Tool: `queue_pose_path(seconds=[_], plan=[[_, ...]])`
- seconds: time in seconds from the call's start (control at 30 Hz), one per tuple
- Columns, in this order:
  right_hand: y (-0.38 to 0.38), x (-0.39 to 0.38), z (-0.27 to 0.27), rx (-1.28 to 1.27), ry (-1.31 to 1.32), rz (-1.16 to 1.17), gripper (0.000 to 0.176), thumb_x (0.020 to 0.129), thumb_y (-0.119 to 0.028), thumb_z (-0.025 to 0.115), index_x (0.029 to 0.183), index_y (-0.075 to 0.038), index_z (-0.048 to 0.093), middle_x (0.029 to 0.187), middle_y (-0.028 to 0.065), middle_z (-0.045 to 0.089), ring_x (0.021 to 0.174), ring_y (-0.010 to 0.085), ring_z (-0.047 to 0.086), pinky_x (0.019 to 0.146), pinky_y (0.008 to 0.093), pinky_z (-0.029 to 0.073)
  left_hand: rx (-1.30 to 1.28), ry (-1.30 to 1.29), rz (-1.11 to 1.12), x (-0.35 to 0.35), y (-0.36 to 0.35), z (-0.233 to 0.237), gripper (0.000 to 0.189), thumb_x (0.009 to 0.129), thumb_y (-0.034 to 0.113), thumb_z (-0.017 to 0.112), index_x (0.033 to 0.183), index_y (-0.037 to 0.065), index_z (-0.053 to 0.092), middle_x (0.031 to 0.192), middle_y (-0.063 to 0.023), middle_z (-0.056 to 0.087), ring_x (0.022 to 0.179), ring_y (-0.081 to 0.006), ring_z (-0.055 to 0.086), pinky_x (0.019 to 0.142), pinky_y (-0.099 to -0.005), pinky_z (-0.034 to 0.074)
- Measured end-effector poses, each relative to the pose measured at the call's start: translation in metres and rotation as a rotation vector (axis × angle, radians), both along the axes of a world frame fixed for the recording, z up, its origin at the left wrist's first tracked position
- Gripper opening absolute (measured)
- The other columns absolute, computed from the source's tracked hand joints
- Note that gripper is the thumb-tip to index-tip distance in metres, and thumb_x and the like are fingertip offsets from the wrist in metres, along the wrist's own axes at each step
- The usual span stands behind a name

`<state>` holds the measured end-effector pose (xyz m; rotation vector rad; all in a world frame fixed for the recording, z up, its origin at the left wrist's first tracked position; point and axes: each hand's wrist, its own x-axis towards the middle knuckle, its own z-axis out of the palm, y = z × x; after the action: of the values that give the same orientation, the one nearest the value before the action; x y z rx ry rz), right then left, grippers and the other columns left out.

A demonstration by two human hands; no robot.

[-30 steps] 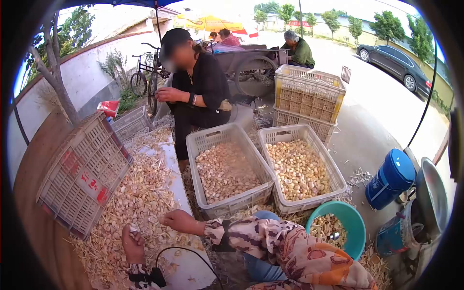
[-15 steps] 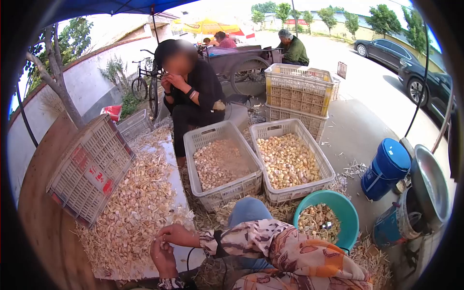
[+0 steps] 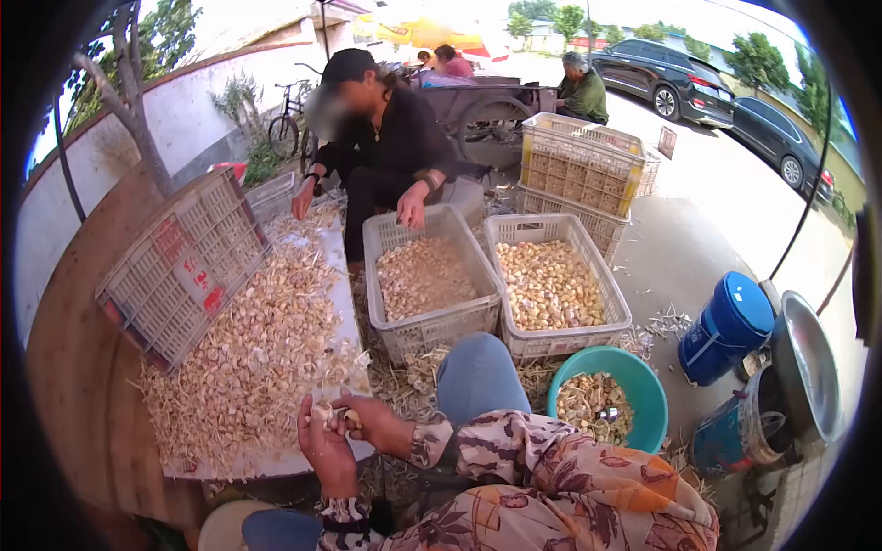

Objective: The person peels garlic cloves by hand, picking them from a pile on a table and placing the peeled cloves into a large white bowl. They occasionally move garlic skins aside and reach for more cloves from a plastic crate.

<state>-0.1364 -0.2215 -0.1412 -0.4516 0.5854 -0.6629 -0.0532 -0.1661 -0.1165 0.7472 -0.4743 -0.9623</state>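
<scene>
Lower centre-left of the frame: small whitish garlic piece (image 3: pixel 322 412), pale cream, roundish, matte, brighter than the fingers around it. Finer surface too small to tell. Up at the fingertips, over the near right corner of a flat white board (image 3: pixel 344 303).

Left bare hand (image 3: pixel 326 450): raised from the bottom edge, thumb and fingers pinching the garlic piece. Right bare hand (image 3: pixel 381 427): in from the right, fingers curled inward, tips just beside the piece. Small tan spot at those tips, too small to name; cannot tell whether gripped. Brown-and-cream patterned sleeves (image 3: pixel 501 445) on both arms.

On the board, left of frame: broad heap of loose garlic cloves (image 3: pixel 262 340), cream to pinkish tan, mixed with dry straw-coloured stalks. Tilted against the heap, a beige slatted plastic crate (image 3: pixel 175 257) with red patches.

Centre: two pale grey plastic crates side by side, left crate (image 3: pixel 446 328) with dull pinkish cloves, right crate (image 3: pixel 565 344) with yellower, glossier ones. Right of the knee, a round turquoise tub (image 3: pixel 650 409) with cloves and stalks.

Upper centre: person in black cap and dark clothing (image 3: pixel 400 129), one hand low by the heap's far end, the other at the left crate's far rim.
</scene>
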Motion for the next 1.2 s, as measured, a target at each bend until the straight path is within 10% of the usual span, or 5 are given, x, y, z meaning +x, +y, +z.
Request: queue_pose_path(seconds=[0.53,0.63,0.9,0.97,1.2], plan=[[0.032,0.098,0.028,0.013,-0.376,0.138,0.064,0.097,-0.046,0.033,0.130,0.008,0.032,0.132,0.0242,0.035,0.120,0.0312,0.038,0.102,0.0424,0.037,-0.269,0.618,0.259,0.077,0.079,-0.025,0.054,0.099,0.040,0.029,0.135,0.000,0.031,0.121,-0.0158,0.049,0.112,-0.0265,0.048,0.098,-0.0404,0.038],[0.049,0.113,0.022,-0.998,0.129,0.149,0.057,0.098,-0.047,0.030,0.115,0.003,0.051,0.101,0.0141,0.056,0.100,0.0260,0.052,0.092,0.0345,0.041,-0.262,0.642,0.244,0.078,0.078,-0.030,0.055,0.099,0.042,0.029,0.136,0.001,0.032,0.121,-0.0148,0.049,0.113,-0.0245,0.047,0.098,-0.0376,0.037],[0.064,0.125,0.035,-1.464,0.008,-0.006,0.023,0.090,-0.019,0.051,0.083,-0.003,0.065,0.086,0.0120,0.062,0.087,0.0254,0.059,0.080,0.0327,0.045,0.396,-0.811,0.620,0.091,0.090,-0.040,0.026,0.095,0.023,0.047,0.113,0.005,0.050,0.100,-0.0134,0.056,0.082,-0.0199,0.058,0.070,-0.0264,0.049],[0.038,0.105,0.050,-1.303,0.044,-0.006,0.024,0.090,-0.021,0.052,0.083,-0.003,0.066,0.086,0.0110,0.064,0.087,0.0228,0.060,0.079,0.0315,0.045,-0.233,0.777,0.256,0.152,0.123,-0.052,0.018,0.093,0.018,0.052,0.104,0.004,0.052,0.089,-0.0122,0.057,0.068,-0.0184,0.055,0.053,-0.0249,0.046],[-0.158,0.032,0.021,-1.154,0.728,-0.045,0.026,0.084,-0.023,0.061,0.094,-0.001,0.069,0.081,0.0049,0.068,0.075,0.0104,0.060,0.072,0.0243,0.046,0.919,-1.048,0.809,0.265,0.208,0.020,0.027,0.084,0.023,0.065,0.100,0.002,0.063,0.095,-0.0087,0.063,0.083,-0.0175,0.061,0.068,-0.0270,0.049]])
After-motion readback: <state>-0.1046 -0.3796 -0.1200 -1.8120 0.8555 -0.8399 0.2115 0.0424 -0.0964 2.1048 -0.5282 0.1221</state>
